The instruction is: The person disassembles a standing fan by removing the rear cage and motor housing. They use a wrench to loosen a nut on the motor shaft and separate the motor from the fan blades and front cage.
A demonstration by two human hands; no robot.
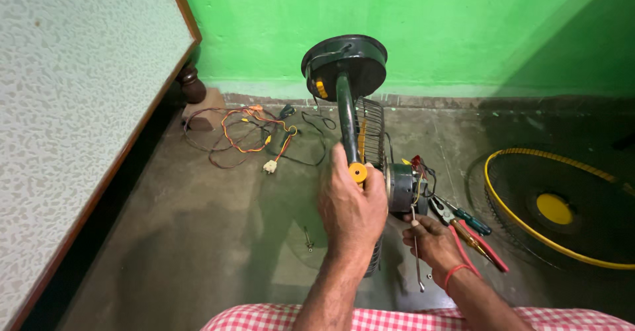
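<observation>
Two hands work a dismantled table fan on the concrete floor: left hand (350, 205) fingers curl around its dark green stem (346, 119), right hand (430, 238) fingers pinch a thin metal tool (417, 258) under the grey motor (401, 187). Beyond lie pliers (473, 235), tangled wires (245, 136) and a yellow-rimmed grille (562, 208), partly cut off.

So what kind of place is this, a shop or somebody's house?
Probably a room in a home used for repairs: bare concrete floor, green painted wall, and a patterned bed or table edge. Fan parts and pliers lie on the floor.
</observation>
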